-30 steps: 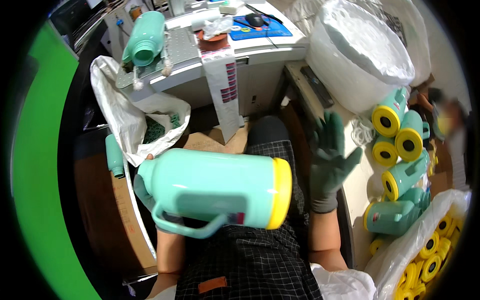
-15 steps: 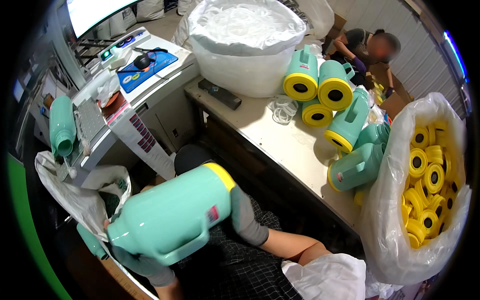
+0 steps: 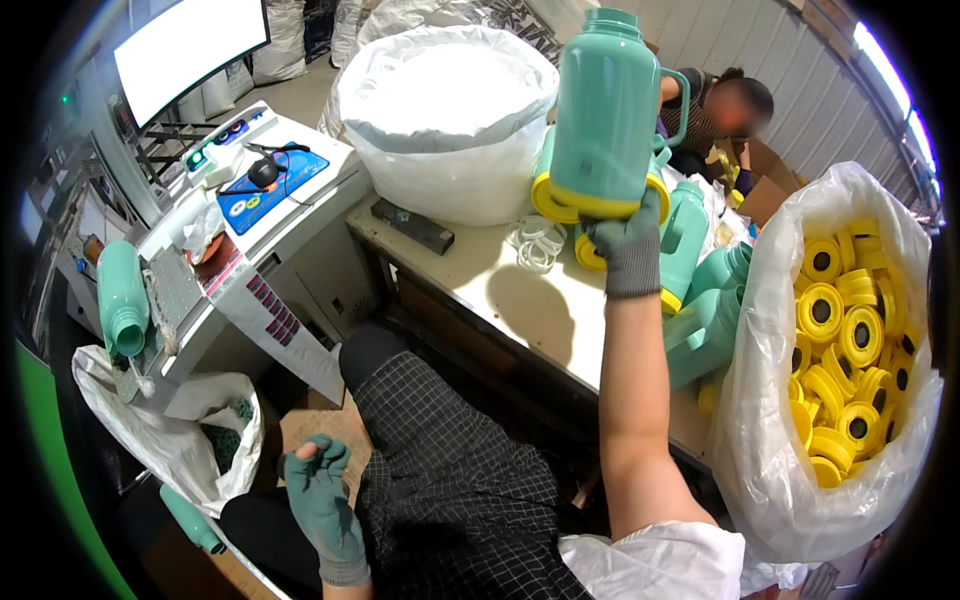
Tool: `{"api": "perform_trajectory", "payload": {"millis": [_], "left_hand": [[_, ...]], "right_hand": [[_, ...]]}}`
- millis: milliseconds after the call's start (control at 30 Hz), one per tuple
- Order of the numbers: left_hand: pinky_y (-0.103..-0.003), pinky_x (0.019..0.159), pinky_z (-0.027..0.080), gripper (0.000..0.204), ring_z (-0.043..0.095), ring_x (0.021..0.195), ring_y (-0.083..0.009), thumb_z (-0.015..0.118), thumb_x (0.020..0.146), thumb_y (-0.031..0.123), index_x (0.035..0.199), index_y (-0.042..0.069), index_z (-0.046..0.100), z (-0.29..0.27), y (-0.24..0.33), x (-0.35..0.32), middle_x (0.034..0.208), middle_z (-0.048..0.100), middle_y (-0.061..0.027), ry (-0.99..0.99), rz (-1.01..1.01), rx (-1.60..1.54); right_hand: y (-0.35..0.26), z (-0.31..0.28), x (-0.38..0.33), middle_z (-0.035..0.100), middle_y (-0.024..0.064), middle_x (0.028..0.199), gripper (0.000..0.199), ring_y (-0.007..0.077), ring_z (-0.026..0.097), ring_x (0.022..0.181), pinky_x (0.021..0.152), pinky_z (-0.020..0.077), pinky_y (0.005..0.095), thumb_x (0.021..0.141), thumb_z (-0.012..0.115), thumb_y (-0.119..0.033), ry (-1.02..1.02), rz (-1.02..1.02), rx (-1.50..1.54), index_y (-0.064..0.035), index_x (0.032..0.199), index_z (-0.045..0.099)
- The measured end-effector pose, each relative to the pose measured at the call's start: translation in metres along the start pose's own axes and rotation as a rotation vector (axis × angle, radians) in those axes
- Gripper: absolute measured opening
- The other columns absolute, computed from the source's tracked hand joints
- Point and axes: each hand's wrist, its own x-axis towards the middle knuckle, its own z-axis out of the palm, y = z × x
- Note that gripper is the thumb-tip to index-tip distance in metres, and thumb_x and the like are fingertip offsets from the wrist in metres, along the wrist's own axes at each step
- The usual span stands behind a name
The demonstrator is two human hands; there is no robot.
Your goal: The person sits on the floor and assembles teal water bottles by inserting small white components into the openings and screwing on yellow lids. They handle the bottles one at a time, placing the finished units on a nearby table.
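A mint-green thermos jug body (image 3: 606, 115) with a side handle and a yellow base stands upright in the air over the bench. My right hand (image 3: 630, 240), in a grey-green glove, grips it from below at the yellow base. Behind it, similar jugs are partly hidden; another mint-green jug (image 3: 682, 240) leans on the bench beside my right wrist. My left hand (image 3: 325, 505), gloved too, hovers over my lap at the left, its fingers loosely bent and nothing visible in them. Closest to it is the white sack (image 3: 185, 425) with green scraps inside.
A clear bag of yellow rings (image 3: 735, 430) stands at the right. White rings (image 3: 537, 243) and a dark bar (image 3: 412, 226) lie on the bench (image 3: 480, 280) near a big white sack (image 3: 450, 175). A label strip (image 3: 270, 315) hangs off the left desk. Another person (image 3: 705, 115) works behind.
The jug has gone from lying across my lap to upright above the bench, carried by my right hand. My left hand has let go of it and stays low at the left.
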Motion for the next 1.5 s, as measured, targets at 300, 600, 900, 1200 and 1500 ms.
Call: {"api": "perform_trajectory", "payload": {"millis": [300,600,900,1200,1500], "left_hand": [[-0.041,0.109,0.049,0.040,0.061,0.119,-0.0237,0.055,0.102,0.015,0.136,-0.006,0.051,-0.010,-0.013,-0.013,0.131,0.059,-0.0160,0.066,-0.095,0.008],[-0.036,0.104,0.050,0.046,0.060,0.118,-0.0222,0.051,0.110,0.025,0.144,-0.004,0.045,-0.032,-0.030,-0.020,0.133,0.056,-0.0134,0.042,-0.112,0.116],[-0.032,0.099,0.050,0.039,0.060,0.113,-0.0193,0.049,0.107,0.019,0.139,-0.005,0.050,-0.031,-0.054,-0.013,0.129,0.057,-0.0135,-0.138,-0.278,0.157],[-0.033,0.098,0.052,0.029,0.064,0.107,-0.0198,0.053,0.104,0.007,0.130,-0.004,0.057,-0.013,-0.061,-0.020,0.121,0.065,-0.0139,-0.094,-0.300,0.060],[-0.033,0.099,0.051,0.028,0.065,0.106,-0.0199,0.054,0.105,0.009,0.130,-0.004,0.058,-0.035,-0.068,-0.022,0.120,0.065,-0.0132,-0.075,-0.359,0.067]], "right_hand": [[-0.013,0.032,0.111,0.058,0.0161,0.112,0.029,0.0253,0.061,0.106,0.094,0.0559,0.0438,0.103,0.057,-0.021,0.147,-0.184,0.123,0.0006,0.122,0.053],[0.061,-0.139,-0.098,0.054,0.0084,0.119,0.062,0.0144,0.052,0.096,0.087,0.0499,0.0280,0.092,0.077,-0.013,0.126,-0.726,-0.959,0.0040,0.142,0.045],[-0.030,-0.290,-0.171,0.053,0.0151,0.122,0.071,0.0228,0.054,0.106,0.095,0.0476,0.0378,0.084,0.085,-0.023,0.739,-0.799,-1.187,0.0068,0.134,0.045],[-0.043,-0.254,-0.140,0.066,0.0128,0.098,0.038,0.0300,0.066,0.088,0.083,0.0536,0.0395,0.088,0.081,-0.033,0.563,-0.913,-1.716,-0.0047,0.110,0.068],[-0.054,-0.210,-0.148,0.060,0.0121,0.078,0.039,0.0310,0.060,0.069,0.066,0.0491,0.0416,0.087,0.083,-0.034,0.446,-0.963,-2.001,-0.0030,0.081,0.061]]}}
